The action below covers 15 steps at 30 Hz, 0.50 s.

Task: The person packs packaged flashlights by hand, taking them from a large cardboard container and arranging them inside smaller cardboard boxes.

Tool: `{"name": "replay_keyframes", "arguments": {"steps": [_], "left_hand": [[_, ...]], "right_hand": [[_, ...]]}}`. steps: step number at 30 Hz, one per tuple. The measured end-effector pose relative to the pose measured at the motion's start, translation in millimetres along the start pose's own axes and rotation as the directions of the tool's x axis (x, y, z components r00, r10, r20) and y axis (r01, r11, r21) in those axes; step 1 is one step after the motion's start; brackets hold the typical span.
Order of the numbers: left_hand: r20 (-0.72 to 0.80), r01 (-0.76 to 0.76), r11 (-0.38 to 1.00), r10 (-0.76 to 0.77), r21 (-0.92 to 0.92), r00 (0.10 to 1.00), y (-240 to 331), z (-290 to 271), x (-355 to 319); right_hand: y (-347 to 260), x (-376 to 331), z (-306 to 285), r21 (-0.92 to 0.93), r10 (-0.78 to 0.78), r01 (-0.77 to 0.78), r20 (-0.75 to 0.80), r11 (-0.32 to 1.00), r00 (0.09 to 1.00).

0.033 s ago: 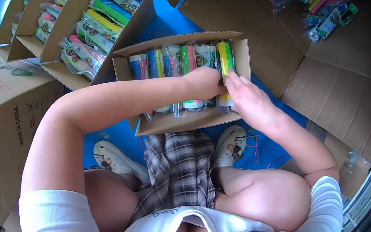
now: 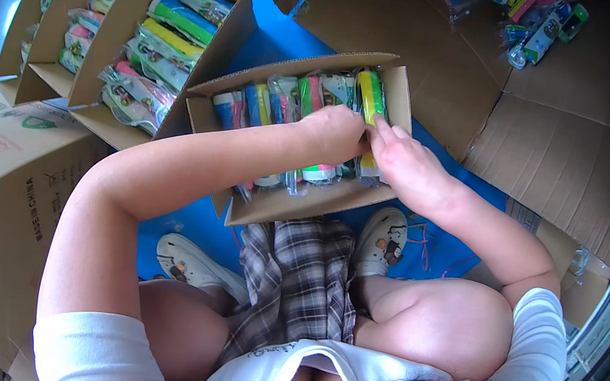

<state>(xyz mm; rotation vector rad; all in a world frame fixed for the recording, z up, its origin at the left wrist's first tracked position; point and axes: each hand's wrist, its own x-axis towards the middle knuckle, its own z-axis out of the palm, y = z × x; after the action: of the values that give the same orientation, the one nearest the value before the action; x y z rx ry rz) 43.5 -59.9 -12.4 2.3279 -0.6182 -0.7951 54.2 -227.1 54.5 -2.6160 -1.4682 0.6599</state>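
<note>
In front of me a small open cardboard box (image 2: 268, 215) holds a row of clear-bagged, tube-shaped packs (image 2: 285, 97) in blue, pink, green and yellow. At its right end lies a yellow-and-green pack (image 2: 372, 94). My right hand (image 2: 409, 166) rests against this pack with its fingers stretched out along it. Close by, my left hand (image 2: 334, 132) is curled over the packs just left of it. Its fingertips point down among the bags, so what they grip is hidden. Both hands nearly meet over the right half of the box.
More open boxes of bagged packs (image 2: 172, 41) stand at the left, above a large closed carton (image 2: 5, 178). A big opened carton (image 2: 566, 147) lies at the upper right, with loose packs (image 2: 543, 36) inside. Below is a blue floor (image 2: 266, 41); my shoes (image 2: 382, 241) are near the box.
</note>
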Motion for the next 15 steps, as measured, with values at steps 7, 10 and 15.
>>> {"name": "replay_keyframes", "arguments": {"steps": [7,10,15], "left_hand": [[-0.201,-0.156,0.936,0.227,0.316,0.953,-4,3,-38],[-0.120,-0.193,0.931,0.239,0.309,0.964,-10,9,-58],[-0.291,-0.153,0.977,0.192,0.152,0.937,-5,-29,-106]], "right_hand": [[-13,18,39,-0.342,-0.023,0.070,0.140,0.937,0.990],[-24,28,48,-0.440,-0.027,0.145,0.264,0.886,0.964],[13,-6,17,0.375,0.020,0.054,-0.190,0.926,0.981]]}}
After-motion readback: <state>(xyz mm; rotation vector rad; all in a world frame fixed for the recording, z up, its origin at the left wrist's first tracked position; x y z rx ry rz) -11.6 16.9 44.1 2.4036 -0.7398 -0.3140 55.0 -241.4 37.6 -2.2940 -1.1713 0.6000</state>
